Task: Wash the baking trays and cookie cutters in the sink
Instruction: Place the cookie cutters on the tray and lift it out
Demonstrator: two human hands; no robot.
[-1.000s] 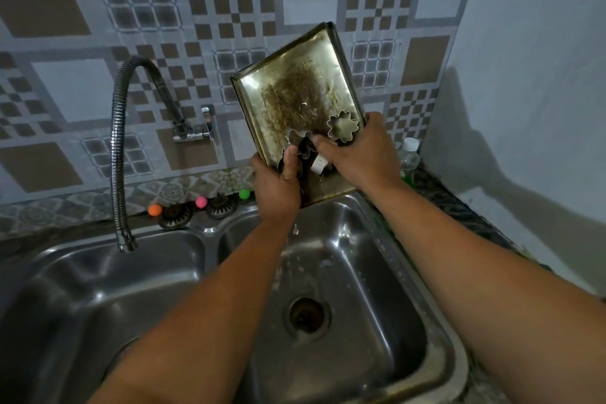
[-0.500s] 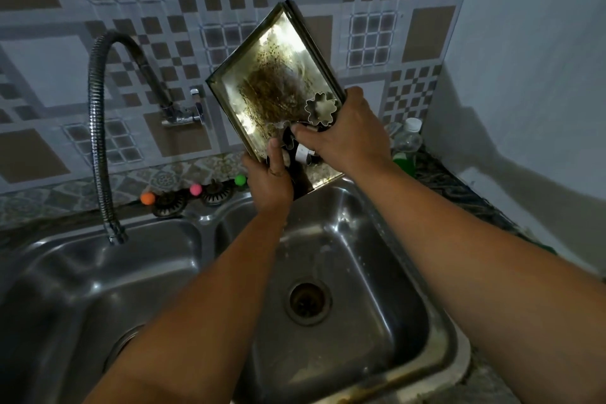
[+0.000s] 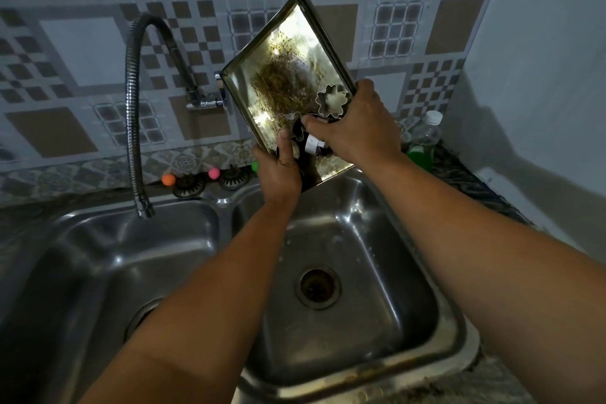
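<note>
I hold the crusted trays tilted up over the right sink basin, my left hand gripping their lower edge. My right hand pinches the cutters against them, faucet to the left.

No legible text, labels, brands or numbers anywhere.

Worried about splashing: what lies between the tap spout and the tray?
Nothing: head view shows only bare tiled wall between the spout and the tray.
</note>
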